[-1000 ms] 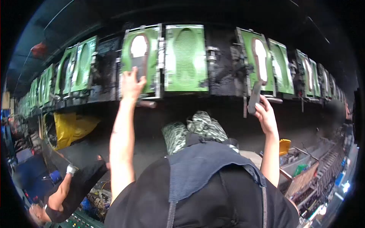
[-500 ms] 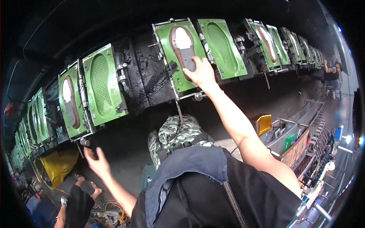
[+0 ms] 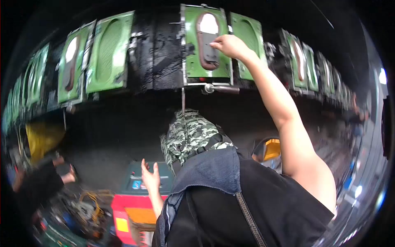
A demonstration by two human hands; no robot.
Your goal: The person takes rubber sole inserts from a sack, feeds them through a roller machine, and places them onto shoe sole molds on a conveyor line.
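Note:
My right hand [image 3: 232, 46] reaches over a green shoe-sole mould [image 3: 190, 61]. Its thumb and fingers are pinched together at the grey part of a sole piece [image 3: 209, 38] lying in that mould; whether anything small is between them I cannot make out. The piece has a brown rim and a white patch at its upper end. My left hand [image 3: 150, 178] is held low near my body, fingers apart and holding nothing, in front of a dark green surface with small items on it.
The mating mould half [image 3: 248, 31] stands to the right, partly behind my arm. More green moulds [image 3: 110, 53] line both sides. A metal handle [image 3: 226, 89] juts out below the near mould. A red and orange box [image 3: 142, 215] stands low left; another person [image 3: 37, 183] is beyond it.
My view has shifted, moving the mould up. My right fingers have gone from spread on the sole piece to pinched together. My left hand has drawn in towards my body.

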